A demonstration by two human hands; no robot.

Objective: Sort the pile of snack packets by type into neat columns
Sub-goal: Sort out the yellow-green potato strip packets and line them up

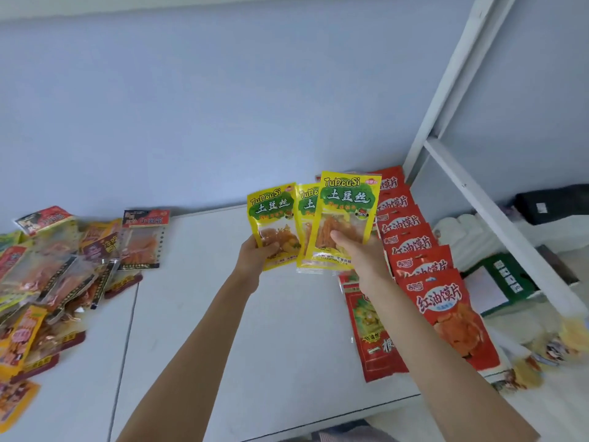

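Here both hands are raised above the white tabletop [280,330] and hold yellow plastic packets with green "TuDouSi" labels, fanned out like cards. The left hand [256,253] grips the lower part of one yellow packet [272,218]; the right hand [360,256] pinches the front yellow packet [347,215], with its thumb pressed on the clear window, and a third yellow packet [307,218] sits between them — I cannot tell which hand really carries it.

This middle packet is the first risk: if neither hand holds it firmly, it can slide out when the hands move apart and fall on the bare tabletop, away from any column.

The second risk is on the right. A column of red packets with white characters [411,244] lies overlapped along the tabletop edge, and a darker red packet with a green picture [369,327] lies beside it, partly under the right forearm. A low pass of that arm can push these out of line, or the glossy packets can slip over each other.

The unsorted pile of mixed snack packets [54,275] waits at the far left, well apart. I judge that a yellow column needs its own free strip; placed too close to the red one, the types mix again.
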